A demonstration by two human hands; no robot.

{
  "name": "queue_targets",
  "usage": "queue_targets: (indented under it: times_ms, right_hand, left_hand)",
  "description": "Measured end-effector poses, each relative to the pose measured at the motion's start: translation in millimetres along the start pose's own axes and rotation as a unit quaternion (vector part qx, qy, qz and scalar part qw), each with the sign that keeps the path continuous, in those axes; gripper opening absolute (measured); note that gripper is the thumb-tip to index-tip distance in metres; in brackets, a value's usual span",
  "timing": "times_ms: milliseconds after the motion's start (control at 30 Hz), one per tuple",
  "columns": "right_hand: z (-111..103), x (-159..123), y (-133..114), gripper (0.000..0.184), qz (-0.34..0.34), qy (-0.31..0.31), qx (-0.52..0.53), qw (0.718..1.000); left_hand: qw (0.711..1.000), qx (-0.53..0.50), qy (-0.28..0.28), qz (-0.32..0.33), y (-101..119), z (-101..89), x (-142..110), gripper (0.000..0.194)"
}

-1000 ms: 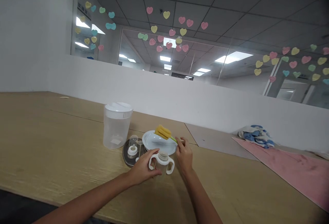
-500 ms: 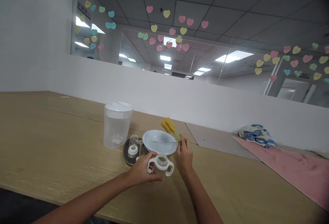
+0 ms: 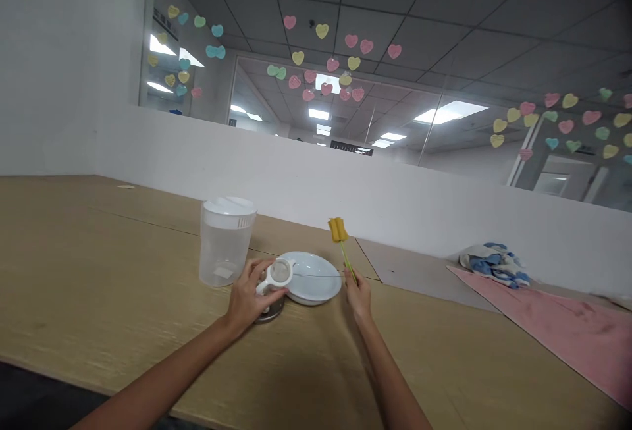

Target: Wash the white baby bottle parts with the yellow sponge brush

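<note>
My left hand point(image 3: 251, 295) is closed around a baby bottle point(image 3: 281, 272) with white side handles, tilted so that its round end faces me. It is over the left rim of a white bowl point(image 3: 316, 288). Beneath that hand, a dark round tray point(image 3: 270, 315) shows only in part; what lies on it is mostly hidden. My right hand point(image 3: 359, 293), right of the bowl, grips the green stem of a bottle brush point(image 3: 338, 230). The brush's yellow sponge head points up and away from me.
A clear plastic pitcher point(image 3: 224, 245) with a white lid stands left of the bowl. A pink cloth point(image 3: 557, 324) covers the table's right side, with a crumpled blue and white cloth point(image 3: 495, 264) at its back edge. Behind the wooden table point(image 3: 123, 272) rises a white wall point(image 3: 306, 180).
My left hand has moved left and away from me with the bottle, tipping it and covering most of the tray. The brush has swung more upright, its head shifting right.
</note>
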State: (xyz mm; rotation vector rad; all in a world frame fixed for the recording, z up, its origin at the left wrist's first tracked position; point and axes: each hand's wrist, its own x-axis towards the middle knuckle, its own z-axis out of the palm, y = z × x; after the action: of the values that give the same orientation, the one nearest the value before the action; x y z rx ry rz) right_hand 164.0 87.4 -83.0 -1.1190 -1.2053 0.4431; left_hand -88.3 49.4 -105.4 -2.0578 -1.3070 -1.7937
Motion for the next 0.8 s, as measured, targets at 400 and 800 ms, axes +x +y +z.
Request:
queue_targets:
  times_ms: [400,800]
  right_hand:
    - [0,-8,-14,0.053,0.120,-0.203,0.040,0.971]
    - [-14,3,-14,0.041,-0.003,-0.180,-0.081,0.980]
  left_hand:
    - [0.992,0.124,-0.033,0.007,-7,-7.3,11,0.044]
    - [0.973,0.181,-0.066,0.130,-17,-8.5,10,0.045]
